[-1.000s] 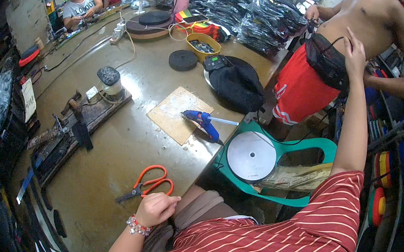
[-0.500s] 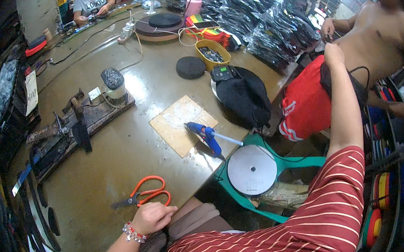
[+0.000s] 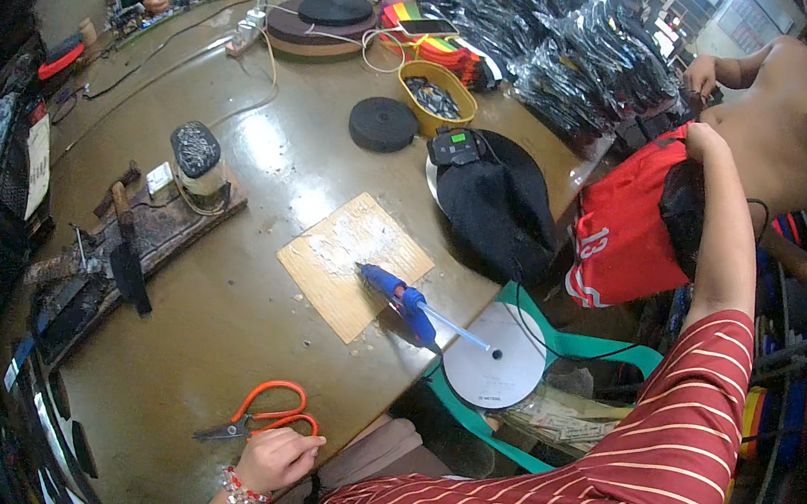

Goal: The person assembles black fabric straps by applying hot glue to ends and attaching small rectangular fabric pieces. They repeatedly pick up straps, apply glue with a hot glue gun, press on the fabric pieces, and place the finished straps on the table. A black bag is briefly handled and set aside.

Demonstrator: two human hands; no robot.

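Observation:
My left hand [image 3: 279, 460] rests at the near edge of the table, fingers curled with the tips together. Whatever is in them, if anything, is hidden. It lies right by the orange handles of a pair of scissors [image 3: 268, 415], whose dark blades point left. My right arm stretches far to the right. There my right hand [image 3: 707, 143] is closed at the upper edge of a co-worker's red shorts [image 3: 623, 229], beside a dark cloth-like thing [image 3: 683, 211]. What it grips cannot be made out. A blue glue gun [image 3: 399, 302] with a clear stick lies on a tan board [image 3: 350, 235].
A white reel [image 3: 493, 369] sits on a green stool [image 3: 616, 328]. Black fabric [image 3: 506, 199], a black webbing roll [image 3: 382, 124] and a yellow tub [image 3: 464, 90] stand farther back. A wooden-based cutting tool [image 3: 132, 249] is at left. A bare-chested co-worker [image 3: 770, 136] stands at right.
My right hand has moved away from the co-worker's hand, down and to the right. The view has shifted slightly. My left hand stays beside the scissors, and the glue gun lies where it was.

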